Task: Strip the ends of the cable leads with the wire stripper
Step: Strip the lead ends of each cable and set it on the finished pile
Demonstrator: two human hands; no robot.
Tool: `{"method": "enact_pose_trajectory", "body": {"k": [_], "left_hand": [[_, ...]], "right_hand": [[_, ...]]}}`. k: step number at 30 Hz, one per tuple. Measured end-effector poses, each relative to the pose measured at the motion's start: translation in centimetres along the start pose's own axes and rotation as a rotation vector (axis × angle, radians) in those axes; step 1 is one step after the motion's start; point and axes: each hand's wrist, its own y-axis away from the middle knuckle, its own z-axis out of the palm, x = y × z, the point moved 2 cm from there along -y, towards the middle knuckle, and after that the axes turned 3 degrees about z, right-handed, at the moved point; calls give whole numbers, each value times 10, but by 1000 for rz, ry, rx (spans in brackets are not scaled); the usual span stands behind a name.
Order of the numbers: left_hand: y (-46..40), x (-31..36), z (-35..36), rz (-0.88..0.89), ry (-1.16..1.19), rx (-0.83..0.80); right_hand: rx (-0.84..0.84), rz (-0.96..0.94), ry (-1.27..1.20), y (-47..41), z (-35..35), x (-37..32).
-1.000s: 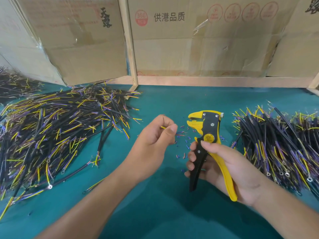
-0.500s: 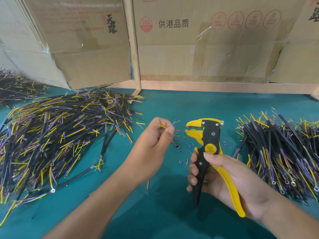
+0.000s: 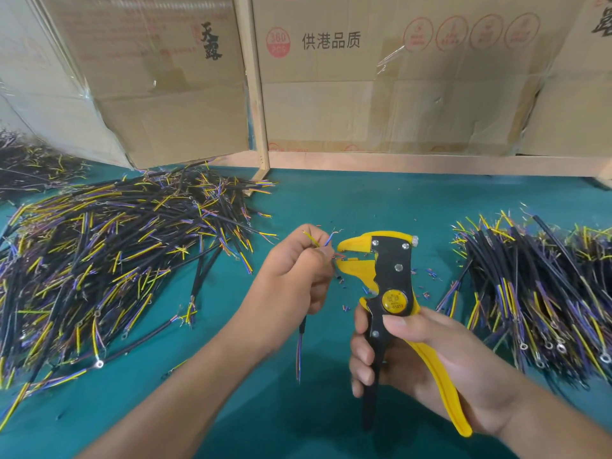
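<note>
Your left hand [image 3: 291, 276] has its fingers [image 3: 323, 260] curled round a cable [image 3: 300, 342], pinching it near the top so the thin leads [image 3: 326, 240] fan out above your knuckles: a yellow one leaning left, a blue one and a bare-tipped one leaning right. The black sheath runs down out of your fist and ends in more loose leads hanging above the desk [image 3: 331, 200]. A reddish lead sits right at the mouth of the stripper [image 3: 390, 286], between its yellow upper beak and lower beak, which stand a little apart.

Your right hand [image 3: 430, 366] grips the stripper upright by its handles, thumb lying across the black body just under the round yellow badge, fingers wrapped round the black handle on the left, the yellow handle running down across your palm. The handles are spread, not squeezed together.

Just beneath the tool's head, small clipped bits of insulation [image 3: 427, 276] lie scattered on the green desk. To your left a broad pile of cables [image 3: 109, 260] sprawls, black sheaths with yellow, blue and purple leads, some with ring terminals. To your right lies another pile [image 3: 536, 293], ring terminals showing along its near edge. Further left, a third heap [image 3: 29, 167] sits blurred at the edge. Behind the desk stand cardboard boxes [image 3: 381, 87] printed with Chinese characters, with a wooden post [image 3: 255, 94] between them.
</note>
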Motion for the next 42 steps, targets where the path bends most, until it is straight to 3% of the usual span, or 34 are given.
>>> {"method": "enact_pose_trajectory", "body": {"k": [15, 31, 37, 42], "left_hand": [[2, -5, 3, -50, 21, -41], [6, -1, 7, -23, -83, -69], [7, 5, -1, 286, -607, -49], [5, 5, -5, 392, -865, -95]], "right_hand": [[-19, -20, 1, 1, 6, 2], [108, -6, 22, 2, 10, 3], [146, -16, 72, 3, 12, 6], [294, -4, 126, 5, 8, -1]]}}
